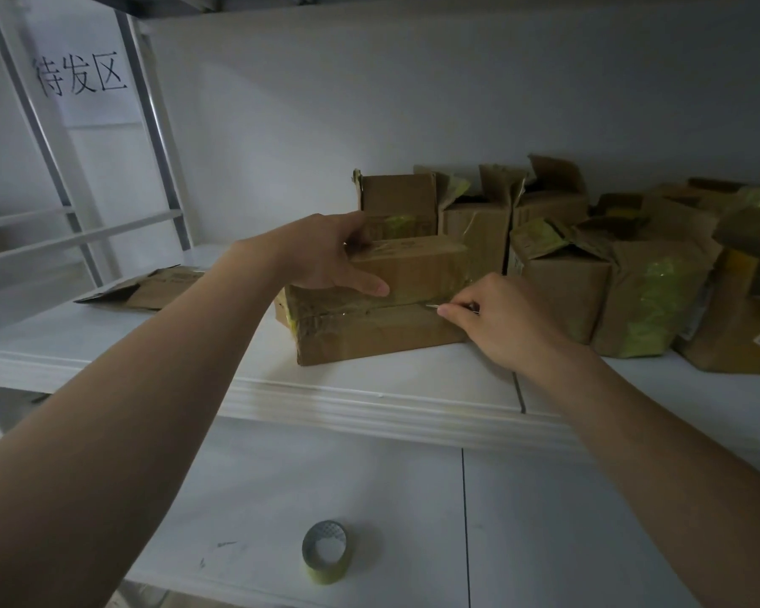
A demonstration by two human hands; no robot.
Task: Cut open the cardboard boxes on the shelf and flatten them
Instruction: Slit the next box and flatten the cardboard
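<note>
A taped brown cardboard box [378, 331] lies on the white shelf [369, 383], its taped seam facing me. My left hand [330, 256] grips the box's top left edge, thumb stretched along the front. My right hand [496, 318] pinches a small metal blade [433, 306] whose tip sits in the seam near the box's right end. Behind and to the right stand several opened boxes [562, 274] with yellow tape. One flattened box [150, 287] lies on the shelf at the left.
A roll of yellow tape [324, 552] stands on the lower shelf board. Grey metal uprights [154, 125] and a paper sign with handwritten characters [80, 76] are at the left. A white wall backs the shelf.
</note>
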